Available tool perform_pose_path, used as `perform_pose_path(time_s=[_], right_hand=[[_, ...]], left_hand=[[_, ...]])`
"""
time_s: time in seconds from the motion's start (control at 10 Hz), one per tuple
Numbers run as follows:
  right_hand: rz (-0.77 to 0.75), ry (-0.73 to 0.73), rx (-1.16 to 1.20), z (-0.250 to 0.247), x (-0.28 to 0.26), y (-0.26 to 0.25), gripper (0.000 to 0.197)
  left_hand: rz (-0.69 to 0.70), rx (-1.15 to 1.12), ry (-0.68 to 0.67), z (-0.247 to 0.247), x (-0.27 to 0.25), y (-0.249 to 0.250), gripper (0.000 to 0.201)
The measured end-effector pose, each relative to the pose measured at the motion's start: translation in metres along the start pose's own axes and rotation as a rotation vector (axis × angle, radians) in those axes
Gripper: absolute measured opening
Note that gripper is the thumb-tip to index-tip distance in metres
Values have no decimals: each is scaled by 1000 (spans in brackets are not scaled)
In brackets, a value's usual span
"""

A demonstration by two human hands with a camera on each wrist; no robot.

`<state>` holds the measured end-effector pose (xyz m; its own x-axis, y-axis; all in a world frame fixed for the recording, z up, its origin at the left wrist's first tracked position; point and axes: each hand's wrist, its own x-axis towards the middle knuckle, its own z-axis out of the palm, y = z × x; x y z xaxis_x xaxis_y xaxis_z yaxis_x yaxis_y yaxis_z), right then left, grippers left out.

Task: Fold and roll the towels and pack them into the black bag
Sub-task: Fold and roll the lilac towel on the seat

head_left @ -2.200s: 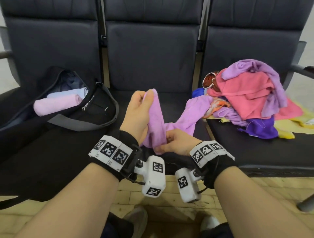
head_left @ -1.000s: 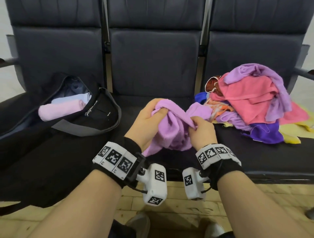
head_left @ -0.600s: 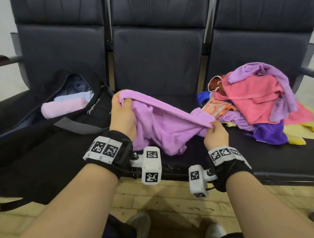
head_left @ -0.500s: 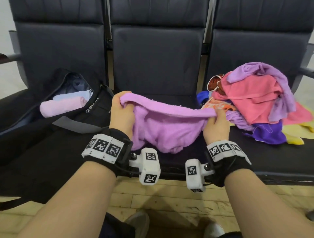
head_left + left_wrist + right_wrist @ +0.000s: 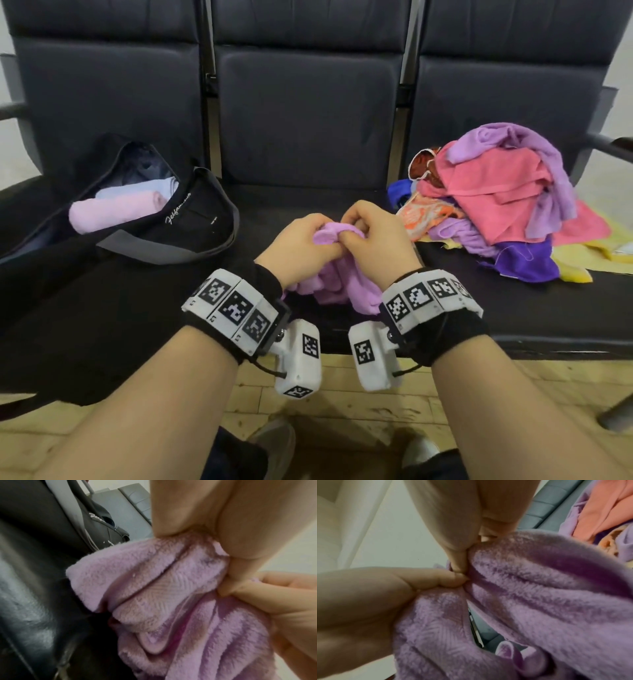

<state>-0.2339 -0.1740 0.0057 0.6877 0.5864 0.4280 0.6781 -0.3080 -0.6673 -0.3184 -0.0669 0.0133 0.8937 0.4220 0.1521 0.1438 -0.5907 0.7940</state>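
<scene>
A lilac towel [image 5: 337, 286] hangs bunched over the middle seat, held up between both hands. My left hand [image 5: 301, 245] and right hand [image 5: 371, 236] meet at its top edge, each pinching the cloth with curled fingers. The left wrist view shows the towel [image 5: 171, 595] folded in thick pleats under my fingers [image 5: 240, 563]. In the right wrist view the towel [image 5: 530, 601] drapes down from my pinching fingertips [image 5: 458, 563]. The black bag [image 5: 144, 233] lies open on the left seat with a pink rolled towel [image 5: 113, 210] and a pale blue roll [image 5: 144, 186] inside.
A heap of loose towels [image 5: 507, 192] in pink, lilac, purple, orange and yellow covers the right seat. Dark padded seat backs [image 5: 308, 113] rise behind. A metal armrest [image 5: 609, 144] stands at the far right. Wooden floor [image 5: 342, 404] and my shoes show below.
Half a second ago my hands held the towel stretched wide between them. They have come together at the middle, so the towel now hangs doubled and bunched.
</scene>
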Motion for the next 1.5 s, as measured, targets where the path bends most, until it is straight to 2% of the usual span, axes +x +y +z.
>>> perform_pose_path(time_s=[0.1,0.2,0.4,0.5,0.7,0.8,0.9,1.0,1.1,1.2,1.3,1.4,1.5], right_hand=[[-13,-4,-2,2,-1,7,6],[15,22,-165,5,-1,29,10],[237,87,-179,4,-5,55,12],[363,124,-85,6,-8,65,13],[489,233,46,6,-6,74,15],[573,215,240,5,-5,69,34],[820,78,854,-12,0,56,34],[747,394,1089,-33,8,58,37],[753,450,1051,-33,5,70,25],[818,255,836,-14,6,62,9],[676,100,561,0,10,50,7],[464,104,313,7,8,34,13],[311,91,247,10,5,19,13]], left_hand=[[21,-39,106,2,3,-5,19],[-14,-188,287,-6,9,-10,24],[-118,-583,520,-16,8,-15,27],[-168,-752,592,-25,9,-20,24],[-197,-829,679,-35,17,-35,22],[-247,-766,696,-35,16,-36,24],[-412,-517,553,-39,17,-43,35],[-410,-378,642,-46,20,-61,38],[-358,-245,669,-52,7,-52,39],[-389,-282,452,-37,2,-36,35],[-405,-847,455,-18,12,-27,31],[-269,-774,310,-10,3,-18,18],[-202,-549,255,-2,1,-14,29]])
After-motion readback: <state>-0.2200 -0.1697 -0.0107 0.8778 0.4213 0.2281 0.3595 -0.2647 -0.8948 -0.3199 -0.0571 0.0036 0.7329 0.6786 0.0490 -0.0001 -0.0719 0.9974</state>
